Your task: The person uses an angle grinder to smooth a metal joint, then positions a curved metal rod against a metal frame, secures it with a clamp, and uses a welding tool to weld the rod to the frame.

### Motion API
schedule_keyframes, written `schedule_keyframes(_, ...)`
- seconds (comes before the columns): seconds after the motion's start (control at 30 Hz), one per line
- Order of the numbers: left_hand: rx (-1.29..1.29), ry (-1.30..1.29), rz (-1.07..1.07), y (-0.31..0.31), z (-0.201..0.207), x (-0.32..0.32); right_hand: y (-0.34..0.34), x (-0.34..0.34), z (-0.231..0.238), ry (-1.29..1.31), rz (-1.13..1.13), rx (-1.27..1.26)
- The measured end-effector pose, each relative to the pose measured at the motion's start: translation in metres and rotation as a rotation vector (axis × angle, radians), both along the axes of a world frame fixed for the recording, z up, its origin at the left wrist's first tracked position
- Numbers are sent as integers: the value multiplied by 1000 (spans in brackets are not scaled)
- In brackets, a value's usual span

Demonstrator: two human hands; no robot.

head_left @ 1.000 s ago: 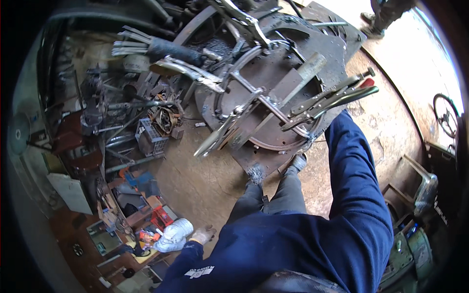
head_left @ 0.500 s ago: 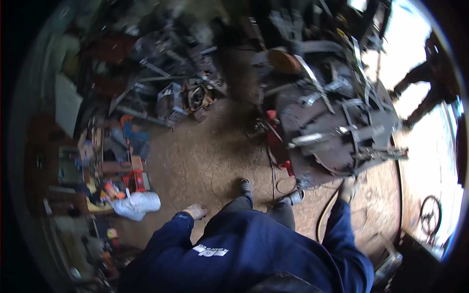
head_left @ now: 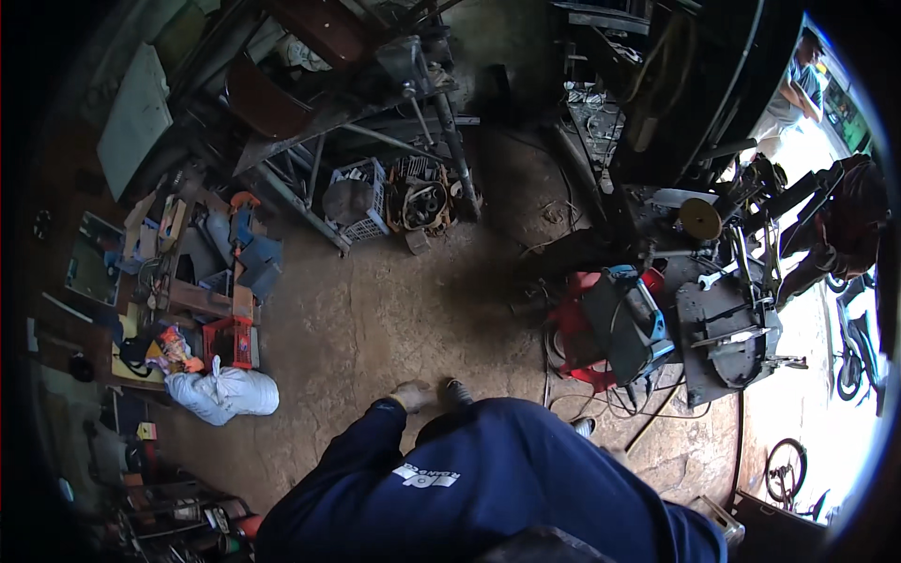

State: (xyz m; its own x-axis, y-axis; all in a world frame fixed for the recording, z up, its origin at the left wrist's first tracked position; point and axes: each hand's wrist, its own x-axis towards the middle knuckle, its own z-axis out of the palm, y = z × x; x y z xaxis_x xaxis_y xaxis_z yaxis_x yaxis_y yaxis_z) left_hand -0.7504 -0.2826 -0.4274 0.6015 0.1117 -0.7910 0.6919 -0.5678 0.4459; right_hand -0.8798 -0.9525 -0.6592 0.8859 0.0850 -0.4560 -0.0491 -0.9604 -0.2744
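Fingers of the left hand [head_left: 410,396] hang near a shoe [head_left: 457,392], how far open I cannot tell, and the right hand [head_left: 615,454] is mostly hidden behind the navy sweater [head_left: 516,460], its grip unreadable, near a yellowish hose [head_left: 652,422] lying on the floor. Beyond that hose, a boxy blue-and-black machine [head_left: 619,328] sits tilted over the right edge of a red plastic chair [head_left: 571,324], beside a steel worktable [head_left: 699,385] with a spanner [head_left: 718,275] near its upper edge. Brown, stained floor [head_left: 347,310] stretches left to a white sack [head_left: 225,392] and red crate [head_left: 225,342].
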Motion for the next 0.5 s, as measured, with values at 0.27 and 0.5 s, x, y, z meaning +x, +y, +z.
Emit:
schedule_keyframes(0.27, 73, -159, 205, 189, -12, -8, 281, 222, 140, 243, -411, 620)
schedule_keyframes(0.5, -224, -63, 482, 224, 4, -1, 360, 340, 192, 54, 135, 271)
